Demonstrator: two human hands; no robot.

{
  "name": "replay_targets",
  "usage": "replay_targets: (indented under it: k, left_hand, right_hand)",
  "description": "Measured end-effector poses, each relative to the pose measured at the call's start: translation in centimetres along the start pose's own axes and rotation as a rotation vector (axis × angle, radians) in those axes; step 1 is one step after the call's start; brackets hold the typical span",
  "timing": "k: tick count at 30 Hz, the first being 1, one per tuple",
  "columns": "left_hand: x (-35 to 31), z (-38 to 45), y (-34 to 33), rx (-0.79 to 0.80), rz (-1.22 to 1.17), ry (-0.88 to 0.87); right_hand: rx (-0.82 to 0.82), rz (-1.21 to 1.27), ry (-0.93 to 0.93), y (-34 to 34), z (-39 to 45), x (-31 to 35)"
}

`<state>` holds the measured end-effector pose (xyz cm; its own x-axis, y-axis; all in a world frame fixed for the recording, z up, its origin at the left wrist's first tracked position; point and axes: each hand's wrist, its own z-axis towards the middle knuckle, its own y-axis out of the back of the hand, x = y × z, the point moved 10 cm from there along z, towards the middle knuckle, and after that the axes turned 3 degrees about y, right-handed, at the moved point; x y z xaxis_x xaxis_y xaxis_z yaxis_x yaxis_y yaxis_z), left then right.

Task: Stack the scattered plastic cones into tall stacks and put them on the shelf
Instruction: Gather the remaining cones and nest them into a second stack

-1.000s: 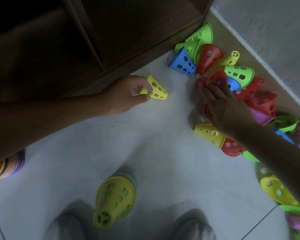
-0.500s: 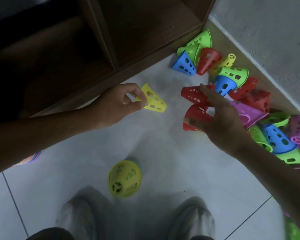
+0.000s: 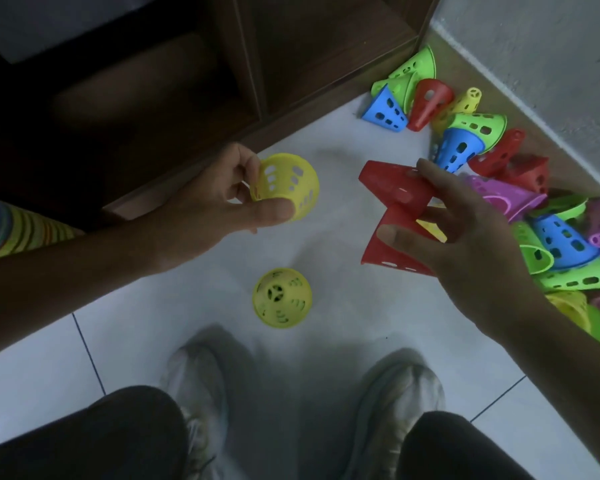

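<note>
In the head view the gathering step looks to be in hand: the left hand is pinching a perforated yellow plastic cone just above the upright yellow-topped cone stack on the floor, while the right hand, right of that stack, is gripping two red plastic cones. Next, probably, each cone is needing lining up and lowering onto that stack.
</note>
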<state>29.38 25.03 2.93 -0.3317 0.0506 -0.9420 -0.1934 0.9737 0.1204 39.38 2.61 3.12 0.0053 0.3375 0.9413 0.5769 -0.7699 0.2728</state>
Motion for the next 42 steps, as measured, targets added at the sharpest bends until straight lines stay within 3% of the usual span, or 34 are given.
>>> replay_targets:
  k: [11,16,22,26,31,42]
  left_hand:
    - [0.8,-6.4,-0.4,-0.006,0.145,0.119]
    - [-0.2,-7.2,-0.1,0.000,0.230,0.140]
    - [2.5,-8.1,-2.0,0.096,0.288,0.210]
    - [3.9,-7.9,-1.7,0.065,0.372,0.221]
    - [1.9,-8.5,-1.8,0.009,0.468,0.073]
    - [-0.8,-7.6,-3.5,-0.040,0.067,0.076]
  right_hand:
    - [-0.013,0.613,-0.185,-1.9,-6.2,-1.2]
    - [-0.008,0.690,-0.246,-2.6,-8.4,-1.6]
    - [-0.006,0.691,-0.225,-3.6,-9.5,-1.1]
    - [0.005,0.686,-0.225,-4.3,-9.6,-0.7]
    - [0.007,0.646,-0.211,-4.8,-9.2,-0.1]
    - [0.154,0.508,-0.070,-7.2,-9.1,2.9]
